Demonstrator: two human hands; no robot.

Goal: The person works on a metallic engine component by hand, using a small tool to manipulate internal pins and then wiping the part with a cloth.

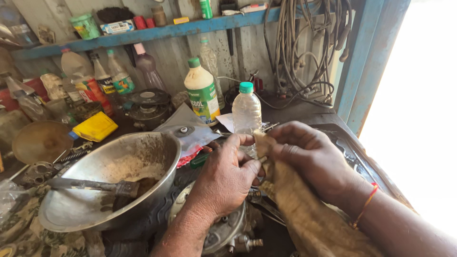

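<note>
My left hand (pixel 223 178) and my right hand (pixel 312 159) meet over the workbench, both gripping a brownish-tan cloth (pixel 304 214). The cloth hangs down from my fingers toward the lower right. A small part seems pinched inside the cloth between my fingertips; I cannot tell what it is. Under my left hand lies a grey metal engine part (pixel 228 233). Just behind my hands stands a clear plastic bottle with a green cap (pixel 246 114).
A dented steel bowl (pixel 157 147) with a brush in it sits at left. A white bottle with a green cap (pixel 202 93), several other bottles, a yellow box (pixel 95 126) and a metal disc crowd the bench. Cables (pixel 304 52) hang at the back; a blue shelf runs above.
</note>
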